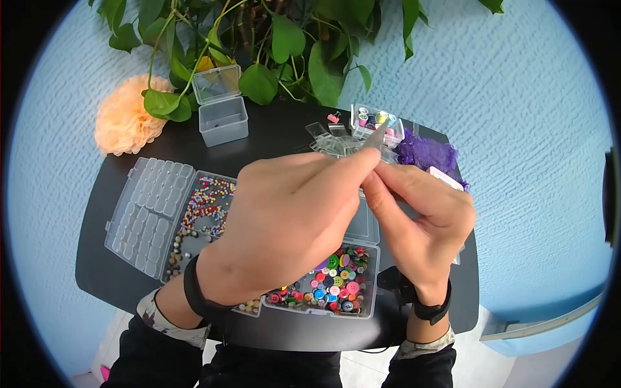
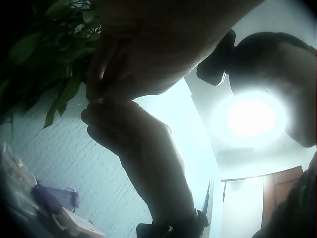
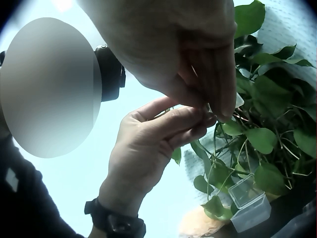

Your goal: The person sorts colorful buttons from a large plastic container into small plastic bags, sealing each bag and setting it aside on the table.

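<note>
My left hand [image 1: 291, 220] and right hand [image 1: 424, 220] meet over the table, thumbs and fingertips pinched together. From between them sticks a narrow, pointed, greyish see-through piece [image 1: 376, 137]; I cannot tell its kind. Its clear edge [image 3: 240, 101] shows beside the fingers in the right wrist view, while the left wrist view shows the joined fingertips dark against the light. Beneath the hands lies a clear box of colourful buttons [image 1: 374, 284]. Partly hidden by my left hand is a divided case [image 1: 194, 194] with tiny coloured beads and brownish beads.
Farther back stand an open clear box [image 1: 223, 123], a pink clip [image 1: 334, 118] and a small box of bright trinkets [image 1: 355, 123]. Clear plastic pieces [image 1: 330, 143] and purple netting [image 1: 427, 152] lie near it. A leafy plant [image 1: 288, 39] overhangs a peach paper flower [image 1: 129, 116].
</note>
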A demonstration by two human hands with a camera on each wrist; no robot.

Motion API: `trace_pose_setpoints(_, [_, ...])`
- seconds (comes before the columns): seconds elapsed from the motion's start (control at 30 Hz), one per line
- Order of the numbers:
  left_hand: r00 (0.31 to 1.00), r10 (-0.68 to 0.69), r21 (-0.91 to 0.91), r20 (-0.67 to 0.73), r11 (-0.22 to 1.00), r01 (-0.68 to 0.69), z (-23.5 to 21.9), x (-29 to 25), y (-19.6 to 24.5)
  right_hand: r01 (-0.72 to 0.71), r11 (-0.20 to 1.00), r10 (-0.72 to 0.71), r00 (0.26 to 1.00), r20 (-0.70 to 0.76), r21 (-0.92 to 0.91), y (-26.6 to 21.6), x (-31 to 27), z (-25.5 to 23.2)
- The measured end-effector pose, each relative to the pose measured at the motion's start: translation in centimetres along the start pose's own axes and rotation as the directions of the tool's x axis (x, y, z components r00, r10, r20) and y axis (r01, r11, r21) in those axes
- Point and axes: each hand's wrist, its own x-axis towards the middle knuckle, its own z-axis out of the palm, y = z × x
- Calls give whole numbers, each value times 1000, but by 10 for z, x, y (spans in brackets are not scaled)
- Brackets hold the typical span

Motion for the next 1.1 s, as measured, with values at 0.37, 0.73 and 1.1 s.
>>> trace_pose_setpoints(0.37, [1000,3,-2,-30,1000,-3,3,-2,1,-55,998,52,995,-90,-36,-4,-3,10])
trace_pose_setpoints(0.73, [929,-370,-231,14,903,363,-6,4,0,74,996,-77,995,-57,-42,2,3,-3])
trace_pose_setpoints(1.1, [694,-594,-494,408,495,714,-29,19,6,224,970,-218,973,71,-91,4,2,-7])
